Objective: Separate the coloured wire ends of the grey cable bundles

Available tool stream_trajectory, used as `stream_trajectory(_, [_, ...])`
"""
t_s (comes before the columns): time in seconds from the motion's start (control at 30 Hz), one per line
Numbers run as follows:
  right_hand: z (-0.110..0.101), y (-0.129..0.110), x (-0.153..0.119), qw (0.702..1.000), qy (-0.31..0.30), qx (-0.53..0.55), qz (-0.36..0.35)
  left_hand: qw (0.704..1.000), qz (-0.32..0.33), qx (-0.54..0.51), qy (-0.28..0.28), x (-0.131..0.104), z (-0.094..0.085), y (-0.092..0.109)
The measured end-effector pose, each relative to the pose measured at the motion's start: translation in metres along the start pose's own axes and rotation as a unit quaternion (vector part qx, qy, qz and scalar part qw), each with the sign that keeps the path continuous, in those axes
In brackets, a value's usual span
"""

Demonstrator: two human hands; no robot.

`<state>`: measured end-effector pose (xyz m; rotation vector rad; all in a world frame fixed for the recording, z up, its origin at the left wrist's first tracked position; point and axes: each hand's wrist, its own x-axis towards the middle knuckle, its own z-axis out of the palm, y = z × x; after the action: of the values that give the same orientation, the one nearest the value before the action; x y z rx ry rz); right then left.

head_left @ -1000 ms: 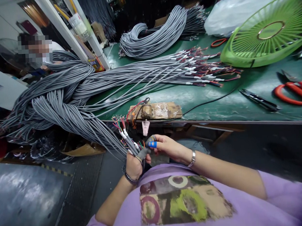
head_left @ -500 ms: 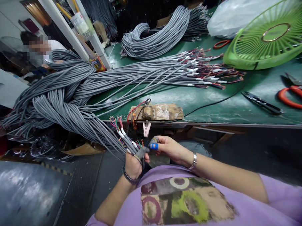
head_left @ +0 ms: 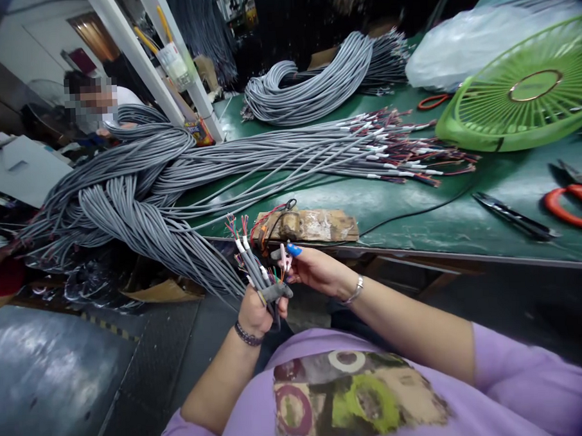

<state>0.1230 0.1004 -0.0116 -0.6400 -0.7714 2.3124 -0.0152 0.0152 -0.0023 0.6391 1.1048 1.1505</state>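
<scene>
Left hand (head_left: 254, 311) closed round a bundle of round grey cables (head_left: 254, 268) with multicoloured wire ends, before the green tabletop (head_left: 417, 230), as earlier. Right hand (head_left: 317, 268), previously lower, now at the pale pink plastic clip (head_left: 283, 255) below the brown wooden block (head_left: 325, 225), fingers partly curled; grip indeterminable.

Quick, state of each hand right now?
Left hand: closed, holding a bundle of grey cables.
Right hand: fingers at the pink clip; whether they grip it cannot be told.
</scene>
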Motion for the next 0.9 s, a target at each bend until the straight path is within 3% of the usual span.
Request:
stream_trajectory(0.27, [-0.007, 0.017, 0.011, 0.999, 0.022, 0.010, -0.048, 0.999, -0.004, -0.017, -0.038, 0.004, 0.001, 0.000])
stream_trajectory(0.6, [0.003, 0.014, 0.015, 0.992, 0.035, 0.122, -0.014, 0.999, -0.003, -0.038, -0.022, 0.009, 0.005, -0.003])
stream_trajectory(0.9, [0.005, 0.014, 0.016, 0.989, 0.054, 0.135, -0.034, 1.000, -0.008, -0.023, -0.012, 0.011, 0.001, -0.009])
